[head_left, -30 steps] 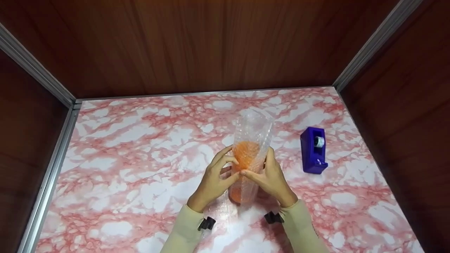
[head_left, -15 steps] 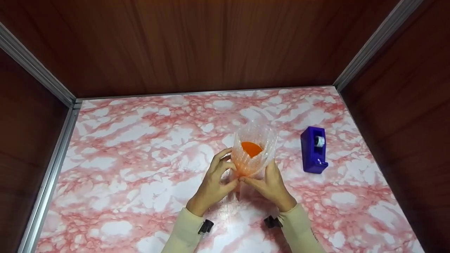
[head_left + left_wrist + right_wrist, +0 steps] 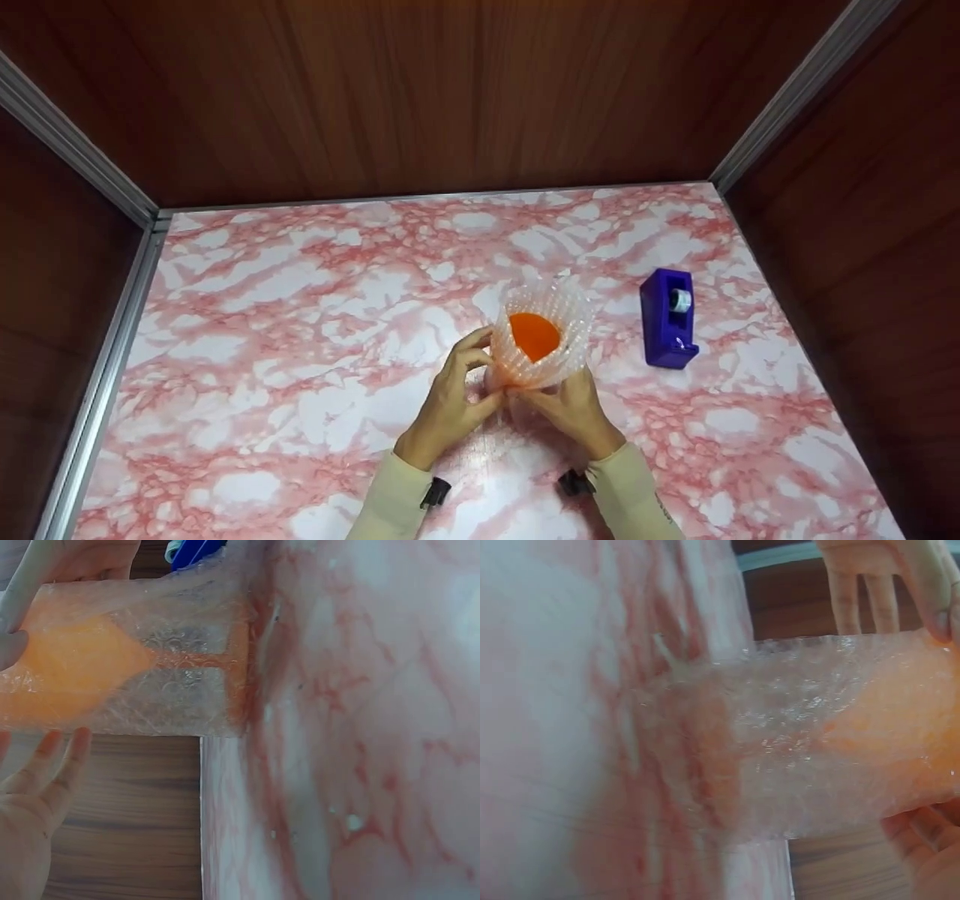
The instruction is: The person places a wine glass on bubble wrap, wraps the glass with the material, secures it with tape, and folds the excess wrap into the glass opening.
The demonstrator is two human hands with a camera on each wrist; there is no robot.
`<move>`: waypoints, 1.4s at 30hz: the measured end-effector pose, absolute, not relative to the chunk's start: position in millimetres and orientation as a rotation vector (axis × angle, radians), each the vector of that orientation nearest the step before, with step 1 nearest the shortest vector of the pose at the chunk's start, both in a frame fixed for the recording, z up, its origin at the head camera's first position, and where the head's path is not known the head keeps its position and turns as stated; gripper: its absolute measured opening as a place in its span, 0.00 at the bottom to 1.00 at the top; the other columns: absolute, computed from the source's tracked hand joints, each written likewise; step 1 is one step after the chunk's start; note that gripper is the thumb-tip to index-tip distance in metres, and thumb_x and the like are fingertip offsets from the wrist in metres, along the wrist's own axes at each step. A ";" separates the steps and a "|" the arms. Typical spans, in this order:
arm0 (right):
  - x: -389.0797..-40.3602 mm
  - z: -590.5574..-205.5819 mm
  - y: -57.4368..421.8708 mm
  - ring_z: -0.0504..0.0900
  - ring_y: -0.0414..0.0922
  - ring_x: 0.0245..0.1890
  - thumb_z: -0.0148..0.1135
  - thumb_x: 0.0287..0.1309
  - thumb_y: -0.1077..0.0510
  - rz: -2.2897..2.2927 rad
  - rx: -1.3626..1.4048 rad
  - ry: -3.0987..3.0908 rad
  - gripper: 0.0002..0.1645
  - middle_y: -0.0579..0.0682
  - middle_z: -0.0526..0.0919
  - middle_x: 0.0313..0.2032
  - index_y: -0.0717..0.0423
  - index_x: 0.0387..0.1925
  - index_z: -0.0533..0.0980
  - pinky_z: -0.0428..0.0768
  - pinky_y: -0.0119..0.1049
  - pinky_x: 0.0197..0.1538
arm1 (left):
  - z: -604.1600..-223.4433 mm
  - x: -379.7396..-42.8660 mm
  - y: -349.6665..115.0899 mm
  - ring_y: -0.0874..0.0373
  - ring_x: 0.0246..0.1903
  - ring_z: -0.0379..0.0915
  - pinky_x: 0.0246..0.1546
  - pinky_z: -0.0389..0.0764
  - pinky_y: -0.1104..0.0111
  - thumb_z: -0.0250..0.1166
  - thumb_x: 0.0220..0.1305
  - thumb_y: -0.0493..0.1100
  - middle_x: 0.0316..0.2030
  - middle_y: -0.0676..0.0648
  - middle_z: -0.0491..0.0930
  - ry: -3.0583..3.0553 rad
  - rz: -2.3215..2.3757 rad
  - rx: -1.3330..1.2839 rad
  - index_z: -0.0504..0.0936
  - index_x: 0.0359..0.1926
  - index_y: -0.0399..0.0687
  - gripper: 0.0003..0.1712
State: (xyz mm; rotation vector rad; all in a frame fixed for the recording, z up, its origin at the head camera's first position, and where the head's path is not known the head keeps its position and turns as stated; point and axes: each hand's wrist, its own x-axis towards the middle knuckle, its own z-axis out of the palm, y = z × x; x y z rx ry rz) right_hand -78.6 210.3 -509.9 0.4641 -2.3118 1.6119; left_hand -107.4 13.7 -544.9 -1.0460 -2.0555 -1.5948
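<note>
An orange goblet (image 3: 535, 337) stands upright, rolled in clear bubble wrap (image 3: 574, 319) that rises above its rim as a round sleeve. Through the wrap, the left wrist view shows the goblet's thin stem (image 3: 187, 660) and flat foot near the tabletop. My left hand (image 3: 448, 401) grips the wrapped goblet from the left, and my right hand (image 3: 576, 409) grips it from the right. Both thumbs meet on the near side of the wrap, in the head view. Wrap and goblet hide part of the right fingers there.
A purple tape dispenser (image 3: 667, 319) with a small roll stands to the right on the red-and-white marbled table (image 3: 300, 315). Brown wooden panels (image 3: 435, 97) with metal edge rails enclose the back and sides.
The wrapped goblet has tilted up from leaning away to upright, so its open top now faces the head camera. Both hands have moved slightly toward the body, still holding it.
</note>
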 end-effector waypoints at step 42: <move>-82.2 -541.5 225.6 0.77 0.51 0.58 0.80 0.47 0.63 1.762 0.510 -2.368 0.45 0.50 0.77 0.58 0.55 0.66 0.67 0.73 0.41 0.62 | -497.3 -100.5 7.4 0.55 0.48 0.76 0.41 0.81 0.66 0.80 0.51 0.43 0.64 0.46 0.68 -2.423 -0.940 -0.970 0.81 0.50 0.53 0.25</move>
